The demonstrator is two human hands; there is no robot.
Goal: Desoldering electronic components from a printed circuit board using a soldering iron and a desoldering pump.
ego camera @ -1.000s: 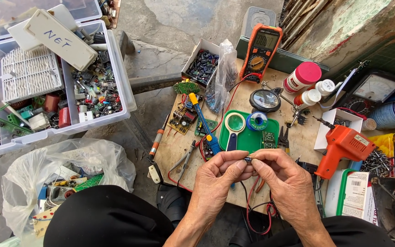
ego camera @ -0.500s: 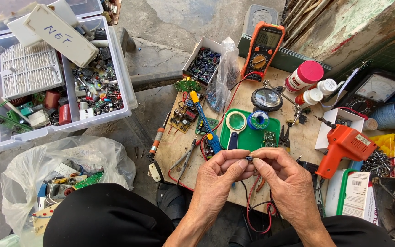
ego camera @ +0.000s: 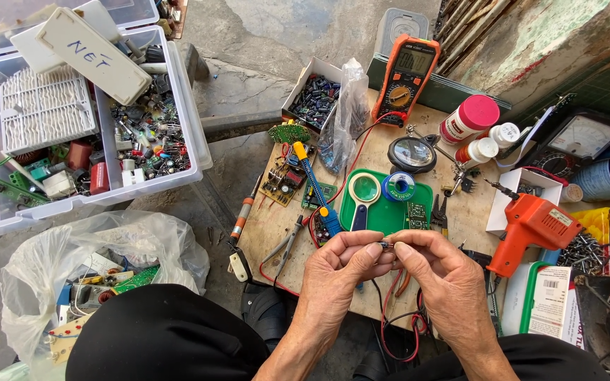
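Small dark component (ego camera: 385,245) pinched between left hand (ego camera: 338,264) and right hand (ego camera: 440,271) fingertips, just below green tray (ego camera: 390,212). White pink-capped bottle (ego camera: 468,120) seen above-right of tray; orange drill (ego camera: 531,227) right.

Head camera looks steeply down, close over workbench (ego camera: 460,212).

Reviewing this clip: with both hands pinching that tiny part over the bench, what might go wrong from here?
1. The small component is held only by the fingertips of the left hand and right hand; if it slips, it may vanish among the red leads or off the wooden board.
2. The hands work close to the orange soldering gun and pliers; an elbow shift might knock them.
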